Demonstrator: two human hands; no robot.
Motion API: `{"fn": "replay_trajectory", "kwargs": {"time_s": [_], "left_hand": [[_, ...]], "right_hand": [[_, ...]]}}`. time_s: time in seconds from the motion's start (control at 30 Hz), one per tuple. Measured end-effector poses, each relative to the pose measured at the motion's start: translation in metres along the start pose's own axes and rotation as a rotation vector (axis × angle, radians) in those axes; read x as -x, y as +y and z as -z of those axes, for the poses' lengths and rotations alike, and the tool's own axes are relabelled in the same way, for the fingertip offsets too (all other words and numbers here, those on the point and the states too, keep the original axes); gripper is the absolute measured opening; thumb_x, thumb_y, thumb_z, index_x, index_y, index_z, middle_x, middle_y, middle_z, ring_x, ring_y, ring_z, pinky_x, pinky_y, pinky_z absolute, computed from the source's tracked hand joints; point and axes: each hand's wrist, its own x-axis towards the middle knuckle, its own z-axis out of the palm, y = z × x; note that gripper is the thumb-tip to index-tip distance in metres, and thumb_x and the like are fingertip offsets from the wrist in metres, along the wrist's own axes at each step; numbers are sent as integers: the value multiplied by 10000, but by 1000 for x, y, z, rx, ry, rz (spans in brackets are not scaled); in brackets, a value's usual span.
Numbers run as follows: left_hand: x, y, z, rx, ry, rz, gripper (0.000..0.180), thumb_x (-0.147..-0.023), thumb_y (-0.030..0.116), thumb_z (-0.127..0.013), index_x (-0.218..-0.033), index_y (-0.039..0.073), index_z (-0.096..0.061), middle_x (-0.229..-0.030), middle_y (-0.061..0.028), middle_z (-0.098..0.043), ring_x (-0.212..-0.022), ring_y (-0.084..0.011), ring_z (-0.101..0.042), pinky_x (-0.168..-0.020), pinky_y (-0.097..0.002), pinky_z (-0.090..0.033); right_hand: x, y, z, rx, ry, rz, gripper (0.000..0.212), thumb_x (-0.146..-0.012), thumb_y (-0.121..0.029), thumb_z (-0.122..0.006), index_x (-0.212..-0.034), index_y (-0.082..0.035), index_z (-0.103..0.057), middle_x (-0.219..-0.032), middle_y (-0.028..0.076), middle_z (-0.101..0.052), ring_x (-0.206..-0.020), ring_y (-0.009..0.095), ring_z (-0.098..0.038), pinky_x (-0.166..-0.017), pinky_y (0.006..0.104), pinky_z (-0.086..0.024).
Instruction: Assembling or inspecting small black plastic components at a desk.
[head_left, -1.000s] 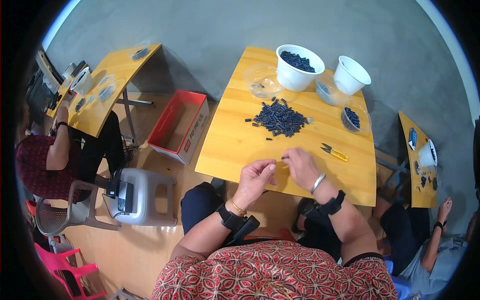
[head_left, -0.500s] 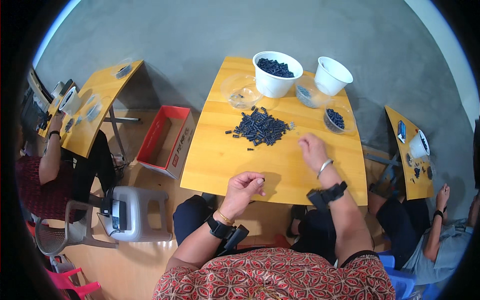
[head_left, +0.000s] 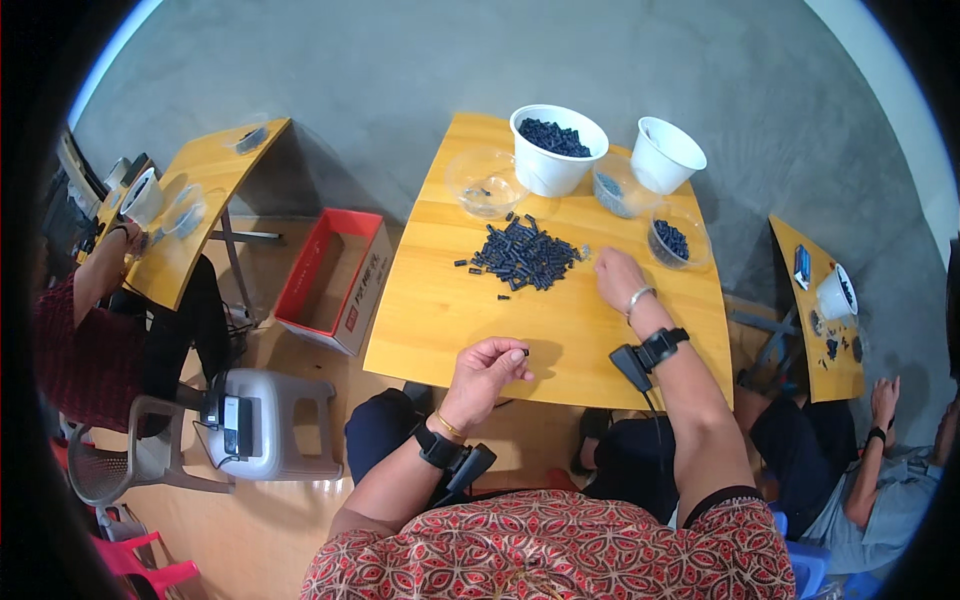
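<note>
Over the front edge of the table, my left hand (head_left: 487,378) is closed, pinching a small black cylindrical piece (head_left: 525,352) between thumb and fingertips. My right hand (head_left: 618,277) is low over the tabletop, right of a pile of short black cylindrical pieces (head_left: 525,255). Its fingers are curled together beside a few tiny grey parts (head_left: 584,254); whether they hold anything is hidden. One loose black piece (head_left: 503,297) lies just in front of the pile.
Behind the pile stand a white bucket (head_left: 531,173) of black pieces, another white bucket (head_left: 664,160), and clear bowls (head_left: 487,205), one with grey parts (head_left: 613,195), one with black pieces (head_left: 672,240). A red-lined box (head_left: 330,285) is left of the table (head_left: 430,320). People sit at side tables.
My right hand has moved slightly away from me, closer to the tiny grey parts, and its wrist has turned. My left hand stays nearly in place, still pinching the black piece.
</note>
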Motion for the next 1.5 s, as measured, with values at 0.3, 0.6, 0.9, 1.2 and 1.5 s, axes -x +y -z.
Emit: {"fn": "replay_trajectory", "kwargs": {"time_s": [0.3,0.6,0.9,1.2,1.5], "left_hand": [[22,31,-43,49,-87,-93,130,-856,42,-525,-961,-13,-579,-803,-55,-583,-698,-128,-559,-715,-321,-515],[74,64,-95,64,-250,-146,164,-855,53,-528,-997,-12,-576,-783,-49,-577,-697,-128,-560,-741,-340,-520],[104,72,-111,173,-337,-108,165,-870,50,-497,-1002,-17,-570,-756,-64,-566,-678,-143,-560,-701,-330,-524],[113,71,-113,-3,-260,-191,148,-852,24,-522,-979,-24,-582,-778,-66,-595,-686,-142,-586,-676,-291,-524],[111,68,-107,-356,-177,-327,112,-827,-25,-536,-918,-23,-601,-770,-60,-617,-684,-129,-617,-651,-240,-519]], "right_hand": [[90,-117,97,-867,-14,14,37,-795,-4,-530,-799,2,-493,-674,55,-545,-614,117,-526,-563,234,-427],[143,-159,155,-921,17,240,54,-814,-22,-538,-831,-8,-489,-701,67,-539,-643,148,-538,-588,251,-432],[162,-188,191,-554,131,414,57,-793,-10,-538,-823,-17,-490,-711,131,-525,-660,294,-550,-576,329,-432],[168,-197,193,-455,116,503,92,-759,17,-540,-803,-2,-462,-737,143,-486,-674,321,-520,-591,360,-429],[169,-199,193,-185,77,593,117,-726,3,-558,-802,-2,-468,-745,144,-494,-670,313,-517,-600,376,-433]]}}
